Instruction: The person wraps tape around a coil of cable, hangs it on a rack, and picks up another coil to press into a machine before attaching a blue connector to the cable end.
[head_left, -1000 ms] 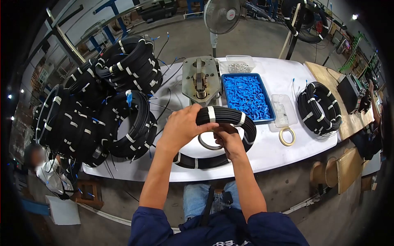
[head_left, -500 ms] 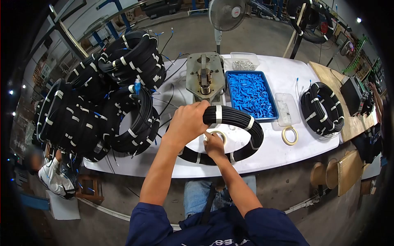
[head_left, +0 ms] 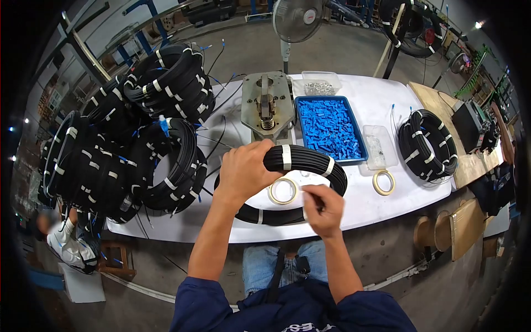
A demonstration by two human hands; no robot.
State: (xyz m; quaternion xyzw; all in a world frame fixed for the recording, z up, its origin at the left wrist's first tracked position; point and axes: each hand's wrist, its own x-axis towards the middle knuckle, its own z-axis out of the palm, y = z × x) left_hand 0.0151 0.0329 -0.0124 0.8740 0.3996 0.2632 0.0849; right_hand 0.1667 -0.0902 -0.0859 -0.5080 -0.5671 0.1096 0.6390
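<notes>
In the head view, my left hand is wrapped round the upper left of a black cable coil, which is bound with white tape bands. The coil is tilted above the white table. My right hand is at the coil's lower right, fingers curled together and slightly blurred; whatever they may pinch is hidden. Just left of those fingers, a cream tape roll shows through the coil's opening. My left hand hides part of the coil.
A metal press-like tool stands behind the coil, beside a tray of blue pieces. Stacked cable coils crowd the left. Rightward are a second tape roll, a clear box and another coil. A fan stands behind.
My right hand has moved right, from beside the tape roll inside the coil to the coil's lower right side. My left hand keeps its hold. The whole view has shifted slightly.
</notes>
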